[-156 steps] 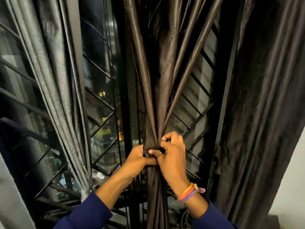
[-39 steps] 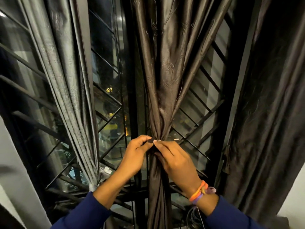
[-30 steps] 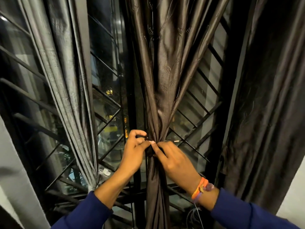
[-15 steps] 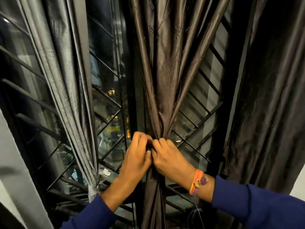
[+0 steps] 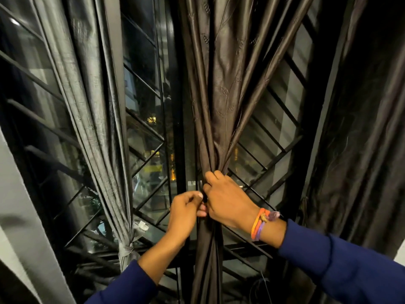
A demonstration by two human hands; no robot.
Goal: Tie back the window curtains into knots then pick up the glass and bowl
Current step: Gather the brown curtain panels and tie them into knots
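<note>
middle curtain [image 5: 221, 102]: brown one, gathered into a rope that hangs pretty much straight 12-to-6 down the centre of the view. The pleats fan out toward 12 and pinch in to a waist right where the hands are.

right hand [image 5: 228, 200]: its grip is clamped on that waist, fingers curled round the bundle from the 3 o'clock side. It sits a bit higher, and it's the hand that actually has the cloth.

left hand [image 5: 186, 210]: just at 9 o'clock of the bundle, fingers curled with the tips pinching at the cloth edge, touching the right hand. Can't tell if it's got a tie or just fabric in there.

what the next move hangs on: looks to me like the knot has to close across the rope's long axis, so the left hand's pull would go 9-ward while the right keeps the waist bunched.

tail: below the hands the curtain drops loose toward 6.

left curtain [image 5: 94, 119]: grey, already cinched low at about 7 o'clock of the hands.

window grille [image 5: 274, 137]: right behind it all.

glass and bowl: not in view.
</note>
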